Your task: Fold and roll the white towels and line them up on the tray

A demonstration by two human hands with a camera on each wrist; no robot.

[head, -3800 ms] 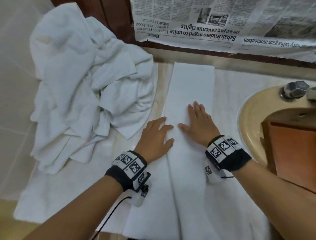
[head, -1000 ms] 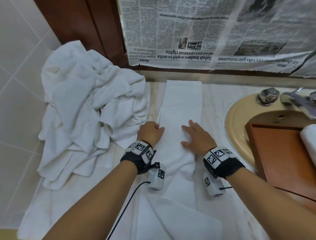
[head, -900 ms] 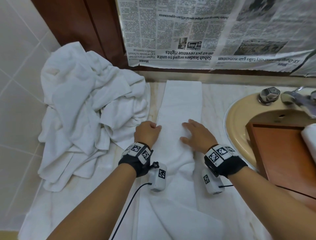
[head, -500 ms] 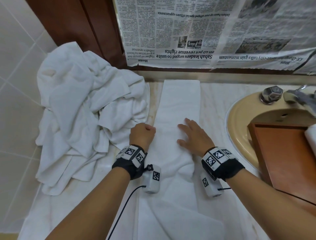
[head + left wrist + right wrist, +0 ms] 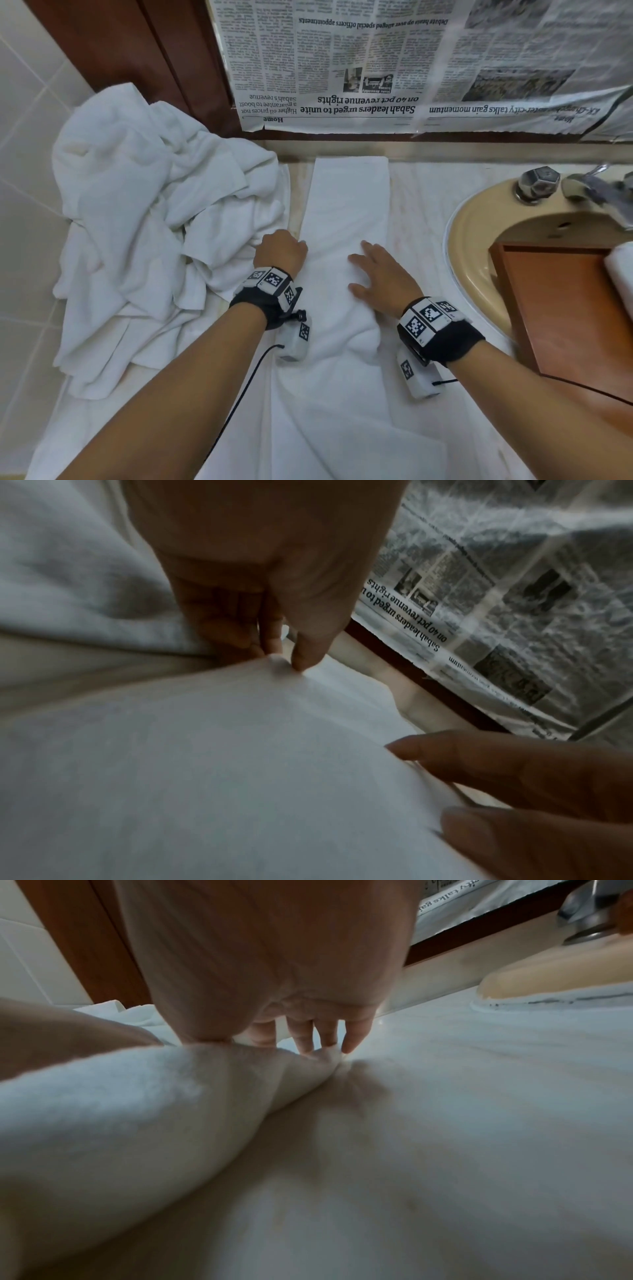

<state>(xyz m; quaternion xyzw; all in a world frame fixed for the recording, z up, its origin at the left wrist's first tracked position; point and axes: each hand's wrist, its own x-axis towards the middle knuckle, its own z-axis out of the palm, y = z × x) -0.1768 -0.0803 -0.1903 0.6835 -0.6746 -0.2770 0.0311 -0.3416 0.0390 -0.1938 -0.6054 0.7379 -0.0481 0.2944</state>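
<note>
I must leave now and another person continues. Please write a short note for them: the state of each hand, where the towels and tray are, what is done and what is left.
Left hand: fingers curled, pinching the left edge of the folded towel.
Right hand: flat, fingers straight, pressing on the same towel.
The towel lies as a long strip on the counter, its near part bunched into a start of a roll.
Pile of loose towels on the left.
Tray over the sink, one rolled towel at its edge.
Done: folding. Left: finish rolling, place on tray, then the pile.
</note>
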